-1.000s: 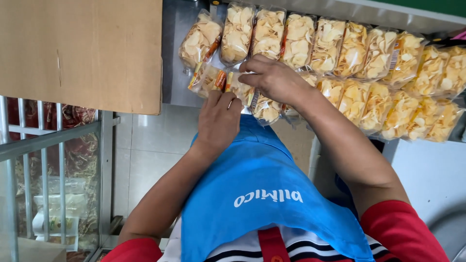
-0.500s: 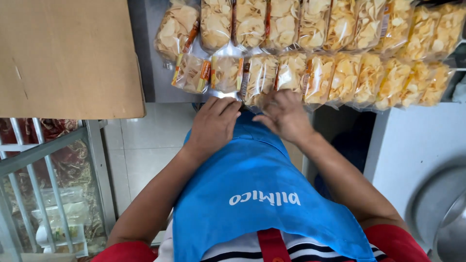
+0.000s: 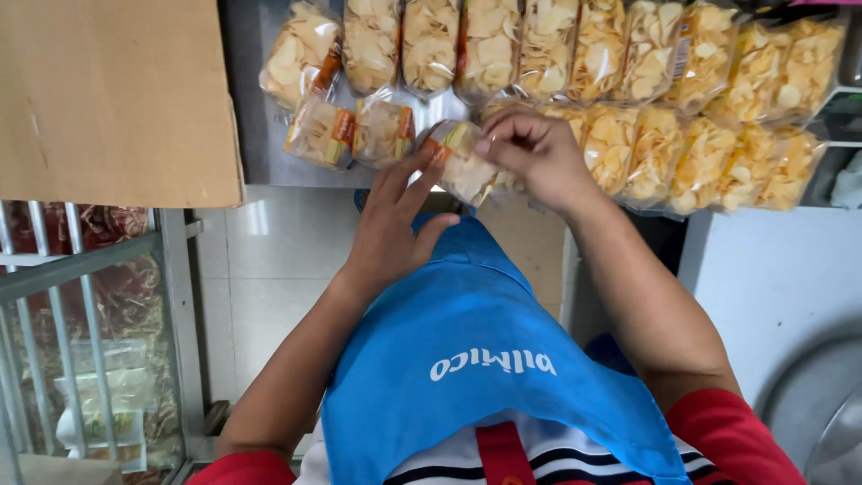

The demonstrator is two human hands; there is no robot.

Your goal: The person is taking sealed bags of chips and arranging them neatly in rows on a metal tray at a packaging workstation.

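Note:
Both hands meet at the front edge of a steel table (image 3: 247,135). My right hand (image 3: 539,157) pinches the top of a small clear bag of pale chips (image 3: 462,166) with an orange label. My left hand (image 3: 395,229) has its fingers spread and touches the same bag from below and the left. Two similar small bags (image 3: 350,133) lie just to the left on the table. A row of larger chip bags (image 3: 557,49) lies behind, with a second row (image 3: 700,157) to the right.
A brown cardboard sheet (image 3: 108,99) covers the upper left. A grey metal railing (image 3: 90,296) stands at the lower left above a tiled floor (image 3: 260,269). A white surface (image 3: 772,278) and a round metal rim (image 3: 826,422) are at the right. A blue apron (image 3: 467,359) fills the foreground.
My hands have come up from the apron to the table edge. The right hand has taken hold of a small chip bag, and the left hand has opened against it.

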